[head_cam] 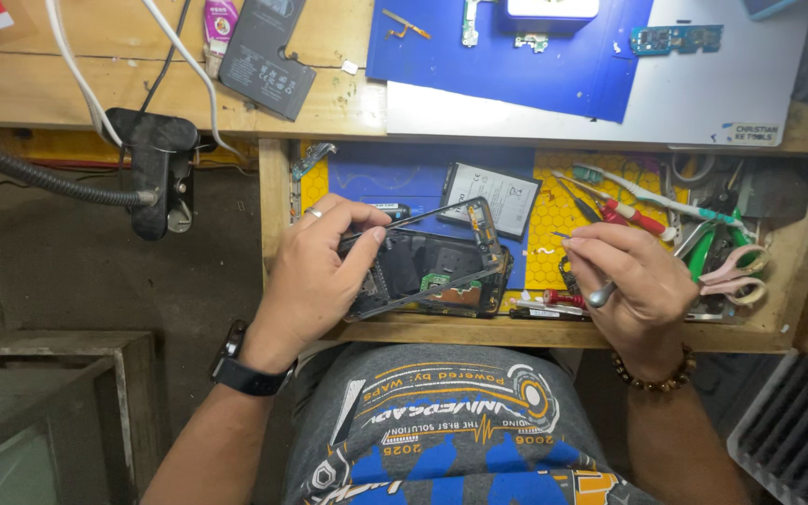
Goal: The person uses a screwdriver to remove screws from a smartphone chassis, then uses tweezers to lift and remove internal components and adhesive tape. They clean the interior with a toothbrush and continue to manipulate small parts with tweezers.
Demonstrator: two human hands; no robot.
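From the head camera, my left hand (315, 271) grips an opened phone (432, 266) over the pulled-out drawer (554, 332), fingers wrapped round its left edge and thumb on top. The phone's back is off: dark inner parts and a small green board show, and a thin frame piece stands lifted at an angle along its upper side. My right hand (633, 281) hovers just right of the phone, fingers pinched on a thin metal tool (602, 294) whose fine tip points left toward the phone but is not yet touching it.

In the drawer behind the phone lies a loose battery (490, 198) on a blue mat, apart from the phone. Right of it sit screwdrivers (610, 208), a toothbrush (647, 194) and scissors (731, 266).

Up on the table (142, 84) are another dark battery (268, 54), a blue mat (507, 65) with small circuit boards, and white cables.

I judge the teardown well along: cover off, one battery out, parts laid aside. The boards inside the phone remain in place.
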